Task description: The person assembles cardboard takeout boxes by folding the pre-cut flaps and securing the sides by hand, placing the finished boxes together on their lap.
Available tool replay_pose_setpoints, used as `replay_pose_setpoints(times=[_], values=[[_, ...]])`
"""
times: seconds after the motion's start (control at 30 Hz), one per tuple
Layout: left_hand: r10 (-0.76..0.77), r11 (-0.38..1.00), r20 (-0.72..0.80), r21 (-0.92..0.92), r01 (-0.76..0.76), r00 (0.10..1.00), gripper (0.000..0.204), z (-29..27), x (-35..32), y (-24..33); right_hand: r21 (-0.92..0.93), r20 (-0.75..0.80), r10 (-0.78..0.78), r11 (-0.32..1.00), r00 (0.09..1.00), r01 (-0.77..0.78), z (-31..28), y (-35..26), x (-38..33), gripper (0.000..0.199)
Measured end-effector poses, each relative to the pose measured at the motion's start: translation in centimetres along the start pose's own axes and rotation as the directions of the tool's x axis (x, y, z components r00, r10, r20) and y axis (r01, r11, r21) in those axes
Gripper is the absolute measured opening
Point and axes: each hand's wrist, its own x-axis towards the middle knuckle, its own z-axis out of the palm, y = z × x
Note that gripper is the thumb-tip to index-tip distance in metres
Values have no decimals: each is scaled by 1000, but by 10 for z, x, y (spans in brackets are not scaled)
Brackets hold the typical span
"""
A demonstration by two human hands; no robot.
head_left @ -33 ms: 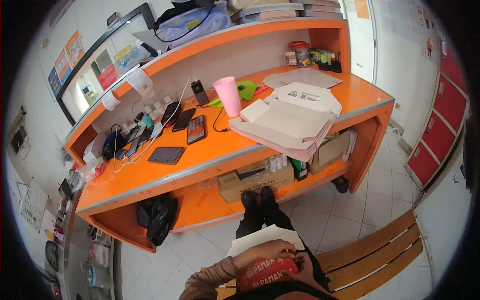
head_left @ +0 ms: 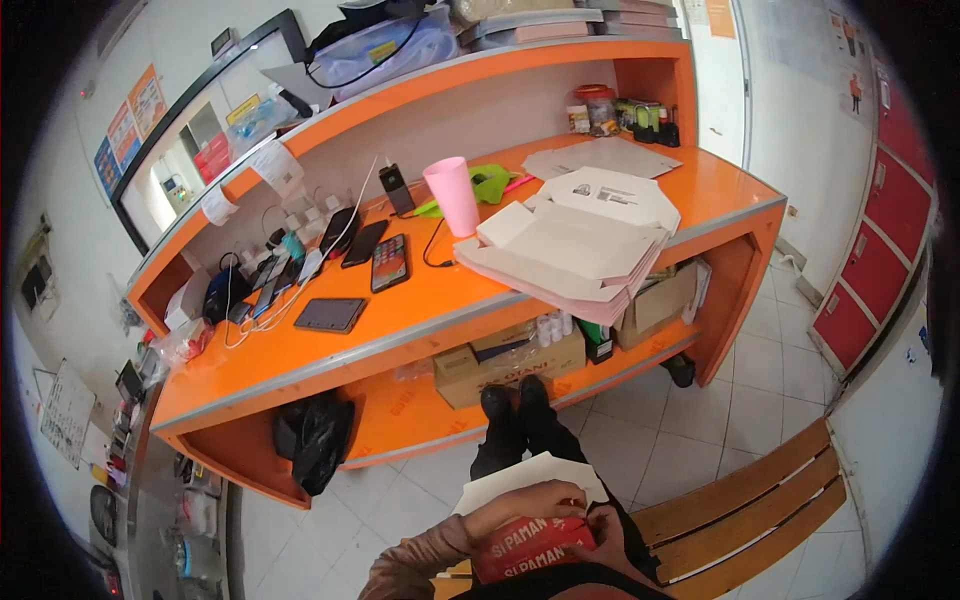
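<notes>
In my lap lies a partly folded cardboard box (head_left: 520,548), red with white lettering on its outside. Its pale inner flap (head_left: 530,468) stretches over my thighs toward my knees. My left hand (head_left: 540,498) reaches across the top of the red panel, its fingers bent at the right corner. Close by, my right hand (head_left: 603,535) grips the same corner from the right, thumb against the red face. The fingertips of both hands nearly meet there; exactly what they pinch is too small to see.
Ahead stands an orange counter (head_left: 390,340) bearing a stack of flat carton blanks (head_left: 570,245), a pink cup (head_left: 452,195), several phones (head_left: 390,262) and tangled cables. A brown carton (head_left: 510,375) sits on its lower shelf. A slatted wooden bench (head_left: 745,510) extends right; red lockers (head_left: 865,255) line the wall.
</notes>
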Motion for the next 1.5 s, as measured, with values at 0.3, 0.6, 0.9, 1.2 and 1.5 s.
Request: replay_pose_setpoints(times=[0.3, 0.6, 0.9, 1.2, 1.5], values=[[44, 984, -86, -168, -58, 995, 28, 26, -5, -5, 215, 84, -154, 967, 984, 133, 1, 3, 3, 51], [-150, 988, -333, -14, 154, 931, 47, 19, -128, 15, -447, 456, 9, 867, 890, 220, -15, -47, 43, 57], [-713, 679, -700, -673, -294, -42, 29, 152, -129, 15, 347, 199, 169, 909, 965, -231, 3, -4, 29, 19], [-184, 970, -850, -74, 233, 493, 13, 6, -110, 9, -17, 321, -61, 997, 945, 70, -41, -21, 35, 17], [635, 512, -496, 844, 158, 592, 34, -209, 63, 87, -286, -8, -456, 854, 890, 435, -28, -114, 108, 9]])
